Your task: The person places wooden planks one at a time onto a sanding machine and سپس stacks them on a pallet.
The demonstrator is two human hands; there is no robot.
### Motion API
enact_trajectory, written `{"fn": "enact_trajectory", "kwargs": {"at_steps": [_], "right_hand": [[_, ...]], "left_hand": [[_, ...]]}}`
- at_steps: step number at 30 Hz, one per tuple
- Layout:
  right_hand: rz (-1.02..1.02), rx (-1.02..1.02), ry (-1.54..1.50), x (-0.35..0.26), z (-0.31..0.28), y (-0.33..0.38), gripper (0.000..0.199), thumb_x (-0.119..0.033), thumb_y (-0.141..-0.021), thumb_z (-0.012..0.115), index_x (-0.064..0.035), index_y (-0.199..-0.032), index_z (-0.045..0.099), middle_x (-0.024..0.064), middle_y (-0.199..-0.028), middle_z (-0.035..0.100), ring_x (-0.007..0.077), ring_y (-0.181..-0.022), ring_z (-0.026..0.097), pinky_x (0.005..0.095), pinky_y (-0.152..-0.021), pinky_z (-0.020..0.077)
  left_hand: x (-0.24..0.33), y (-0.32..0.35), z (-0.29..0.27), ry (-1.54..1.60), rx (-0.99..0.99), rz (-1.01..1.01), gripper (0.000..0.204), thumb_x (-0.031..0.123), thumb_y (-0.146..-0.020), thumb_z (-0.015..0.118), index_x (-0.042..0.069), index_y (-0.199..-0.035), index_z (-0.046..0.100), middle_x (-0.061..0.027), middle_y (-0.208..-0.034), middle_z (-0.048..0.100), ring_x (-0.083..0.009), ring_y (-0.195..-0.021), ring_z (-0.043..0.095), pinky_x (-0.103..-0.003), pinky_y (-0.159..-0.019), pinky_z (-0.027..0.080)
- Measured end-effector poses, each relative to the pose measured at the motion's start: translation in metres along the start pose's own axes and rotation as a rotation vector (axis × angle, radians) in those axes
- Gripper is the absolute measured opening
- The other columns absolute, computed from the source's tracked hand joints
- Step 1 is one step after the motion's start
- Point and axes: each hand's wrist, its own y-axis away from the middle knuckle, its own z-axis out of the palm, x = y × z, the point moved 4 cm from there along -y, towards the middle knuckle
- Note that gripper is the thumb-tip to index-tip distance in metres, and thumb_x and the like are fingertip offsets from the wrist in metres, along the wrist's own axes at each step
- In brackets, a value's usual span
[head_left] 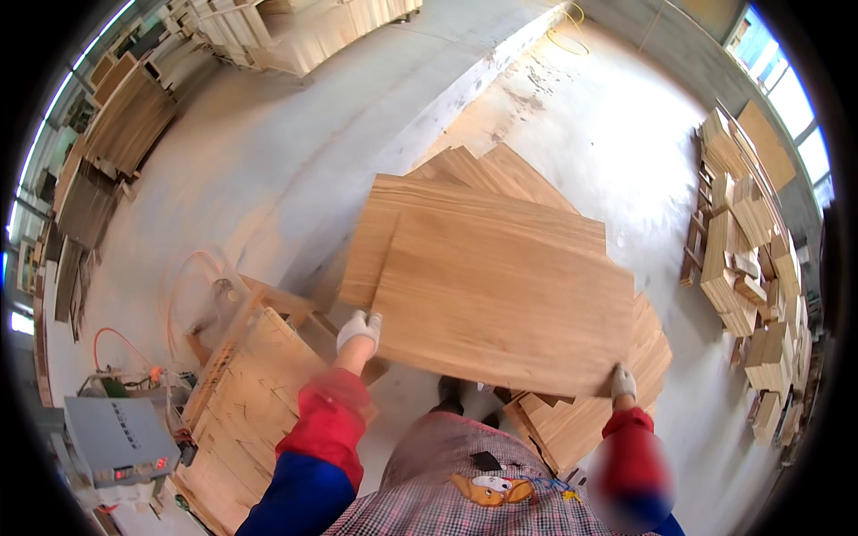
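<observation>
In front of me is a wide brown wooden panel (505, 304) with visible grain, held by its near corners. My left hand (360, 330), in a white glove, grips the near left corner with the fingers closed. At the near right corner my right hand (623, 382), also gloved, is closed on the edge. Directly beneath lies another wooden panel (362, 259), showing along the far and left sides. More panels (527, 174) fan out at differing angles behind it, and others (651, 344) show at the right. What supports the pile is mostly hidden.
At left stands a wooden worktable (255, 393), with a grey control box (121, 438) and an orange hose (121, 335) beside it. Stacked wooden boards (751, 259) line the right side. A low concrete step (447, 98) crosses the floor, and wooden stacks (304, 36) stand beyond.
</observation>
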Motion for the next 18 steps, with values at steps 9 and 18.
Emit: {"fn": "enact_trajectory", "kwargs": {"at_steps": [9,18], "right_hand": [[0.092,0.074,-0.469,0.094,-0.069,0.076,0.056,-0.046,-0.092,0.051,0.0039,-0.115,0.058,0.0071,-0.109,0.061,0.0156,-0.096,0.055,0.0292,-0.084,0.0447],[-0.221,-0.101,-0.385,0.035,-0.048,0.112,0.043,-0.036,-0.095,0.048,0.0032,-0.107,0.062,0.0039,-0.1,0.063,0.0131,-0.089,0.055,0.0277,-0.078,0.0448]], "left_hand": [[0.041,0.136,-0.037,0.12,0.059,0.124,0.049,0.051,-0.088,0.044,0.005,-0.088,0.06,-0.0213,-0.09,0.062,-0.0398,-0.089,0.057,-0.045,-0.076,0.044],[-0.189,0.322,0.017,0.41,0.478,-0.069,0.035,0.036,-0.088,0.053,0.002,-0.085,0.059,-0.0175,-0.074,0.059,-0.0313,-0.071,0.058,-0.038,-0.066,0.045]]}}
